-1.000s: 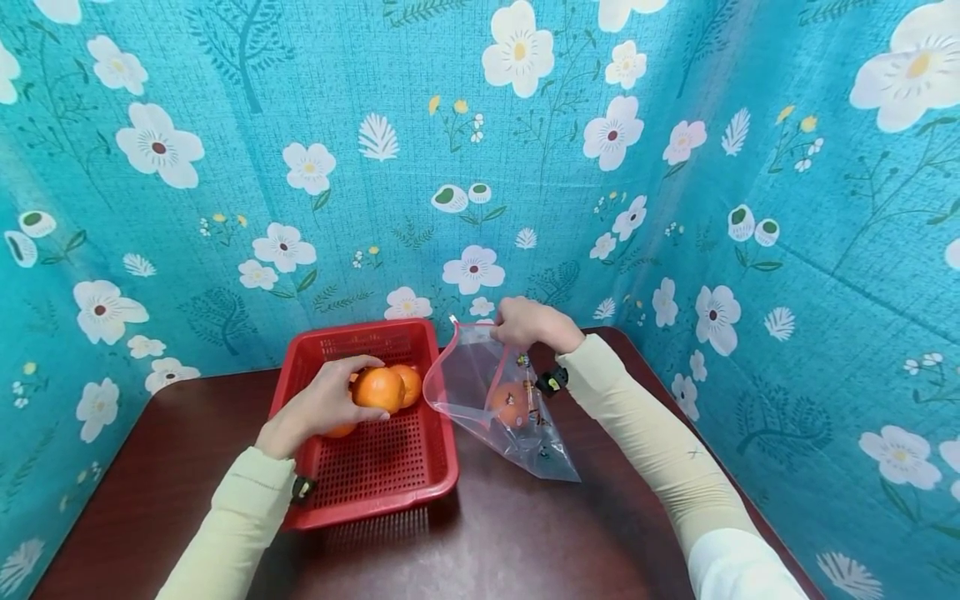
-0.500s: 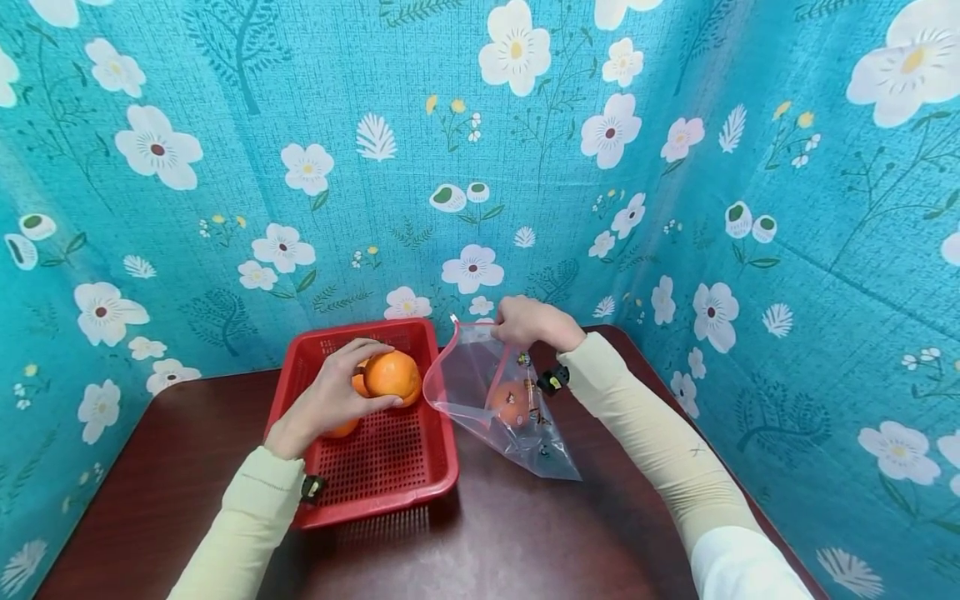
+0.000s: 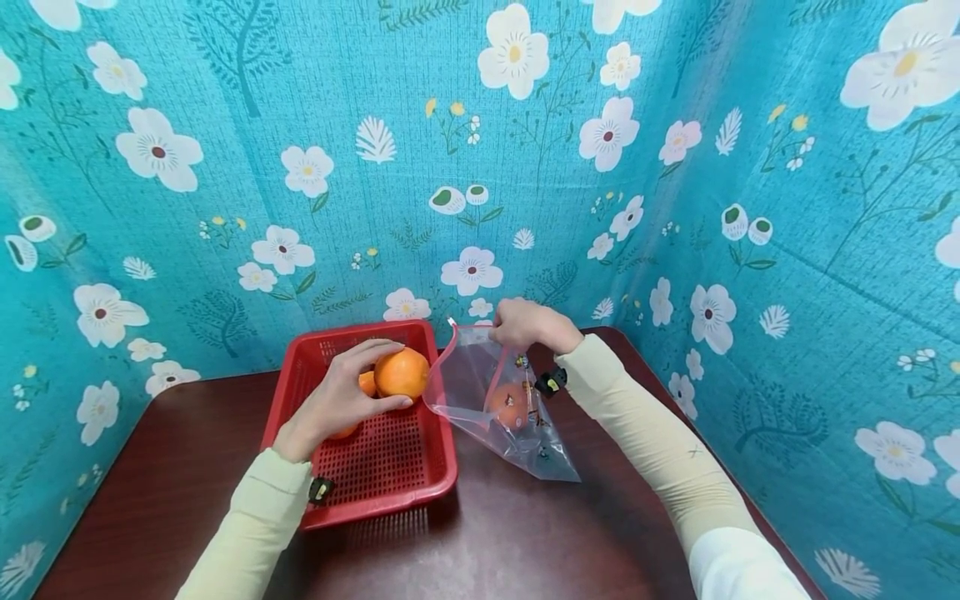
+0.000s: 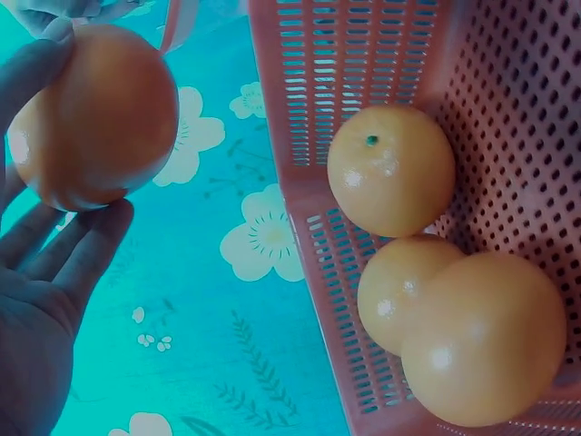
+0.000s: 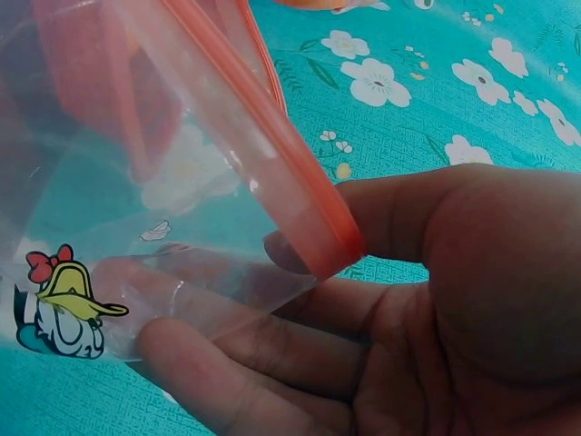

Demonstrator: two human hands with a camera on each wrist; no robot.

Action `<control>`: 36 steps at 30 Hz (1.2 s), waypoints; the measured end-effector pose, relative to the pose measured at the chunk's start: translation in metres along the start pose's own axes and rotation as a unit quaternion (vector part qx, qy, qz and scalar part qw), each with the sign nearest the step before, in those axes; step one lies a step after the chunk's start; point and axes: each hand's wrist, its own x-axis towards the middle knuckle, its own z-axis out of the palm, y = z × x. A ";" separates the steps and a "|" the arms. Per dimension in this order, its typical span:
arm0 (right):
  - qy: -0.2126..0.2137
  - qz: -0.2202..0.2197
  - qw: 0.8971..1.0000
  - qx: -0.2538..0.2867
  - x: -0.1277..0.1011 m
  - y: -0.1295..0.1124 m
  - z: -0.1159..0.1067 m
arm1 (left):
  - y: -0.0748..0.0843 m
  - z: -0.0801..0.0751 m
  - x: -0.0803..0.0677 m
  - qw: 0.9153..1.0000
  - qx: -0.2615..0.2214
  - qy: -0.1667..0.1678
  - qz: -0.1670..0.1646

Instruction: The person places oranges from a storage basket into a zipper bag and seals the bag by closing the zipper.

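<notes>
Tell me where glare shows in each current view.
Head view: soft sheen on the dark table, toward the bottom; left wrist view: white highlights on the three loose oranges and the left edge of the held orange; right wrist view: small whitish glints on the clear bag.

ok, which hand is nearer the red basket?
Left. The left hand holds an orange over the red basket; the right hand is off to its right, pinching the clear bag.

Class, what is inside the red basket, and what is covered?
Three oranges lie inside the red basket. Whatever is directly beneath them cannot be seen. In the head view, the left hand partly hides them.
</notes>
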 end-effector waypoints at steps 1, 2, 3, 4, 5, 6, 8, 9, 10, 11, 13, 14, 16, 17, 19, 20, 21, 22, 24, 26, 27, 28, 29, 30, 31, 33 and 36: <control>0.000 0.002 1.000 -0.001 0.000 0.000 0.000 | 0.001 0.001 0.001 1.000 -0.002 0.002 0.003; 0.001 0.002 1.000 -0.005 -0.001 0.001 -0.001 | 0.001 0.002 0.002 1.000 -0.005 0.004 0.006; 0.001 0.003 1.000 -0.005 -0.001 0.001 -0.002 | 0.001 0.003 0.003 1.000 -0.005 0.006 0.008; 0.001 0.004 1.000 -0.004 -0.001 0.001 -0.002 | 0.001 0.004 0.004 1.000 -0.006 0.007 0.010; 0.001 0.005 1.000 -0.005 -0.001 0.001 -0.003 | 0.001 0.005 0.005 1.000 -0.009 0.007 0.013; 0.001 0.007 1.000 -0.006 -0.001 0.001 -0.003 | 0.001 0.006 0.006 1.000 -0.010 0.008 0.017; 0.001 0.009 1.000 -0.006 0.000 0.000 -0.002 | 0.001 0.008 0.007 1.000 -0.010 0.008 0.024; 0.000 0.010 1.000 -0.006 0.000 0.000 -0.001 | 0.002 0.009 0.008 1.000 -0.010 0.006 0.026; 0.000 0.012 1.000 -0.008 0.000 -0.001 -0.001 | 0.003 0.010 0.008 1.000 -0.012 0.005 0.028; 0.000 0.013 1.000 -0.010 0.000 -0.001 0.000 | 0.004 0.010 0.009 0.999 -0.012 0.004 0.030; -0.001 0.015 1.000 -0.012 0.000 -0.002 0.002 | 0.005 0.011 0.009 0.999 -0.012 0.001 0.031; -0.001 0.014 1.000 -0.014 0.000 -0.002 0.002 | 0.005 0.012 0.010 0.999 -0.011 0.000 0.032; -0.002 0.014 1.000 -0.016 0.000 -0.002 0.002 | 0.006 0.012 0.011 0.999 -0.009 0.000 0.034; -0.001 0.013 1.000 -0.017 0.000 -0.002 0.002 | 0.007 0.013 0.011 0.999 -0.008 0.001 0.037; -0.001 0.013 1.000 -0.019 0.000 -0.002 0.002 | 0.008 0.014 0.012 0.999 0.000 0.003 0.038; -0.001 0.012 1.000 -0.019 0.000 -0.003 0.002 | 0.009 0.014 0.013 0.999 0.003 0.004 0.039; -0.003 0.012 1.000 -0.019 0.000 -0.003 0.002 | 0.010 0.014 0.013 0.999 0.006 0.005 0.040; -0.005 0.012 1.000 -0.018 0.001 -0.003 0.002 | 0.011 0.014 0.013 0.999 0.009 0.006 0.040; -0.007 0.012 1.000 -0.018 0.001 -0.004 0.001 | 0.012 0.015 0.014 0.999 0.015 0.007 0.039; -0.009 0.011 1.000 -0.018 0.001 -0.004 0.001 | 0.013 0.017 0.014 0.999 0.015 0.007 0.037; -0.009 0.011 1.000 -0.018 0.001 -0.005 0.001 | 0.013 0.017 0.014 0.999 0.016 0.008 0.037; -0.009 0.010 1.000 -0.018 0.000 -0.005 0.001 | 0.013 0.018 0.014 0.999 0.015 0.007 0.035; -0.010 0.009 1.000 -0.017 0.000 -0.005 0.001 | 0.013 0.019 0.014 0.999 0.016 0.007 0.034; -0.010 0.008 1.000 -0.017 0.000 -0.005 0.001 | 0.013 0.020 0.014 0.999 0.015 0.006 0.032; -0.011 0.007 1.000 -0.016 -0.001 -0.006 0.002 | 0.013 0.021 0.014 0.999 0.018 0.005 0.031; -0.012 0.005 1.000 -0.014 -0.001 -0.006 0.002 | 0.013 0.023 0.014 0.999 0.022 0.005 0.028; -0.013 0.003 1.000 -0.010 -0.001 -0.006 0.004 | 0.014 0.025 0.014 0.999 0.025 0.003 0.025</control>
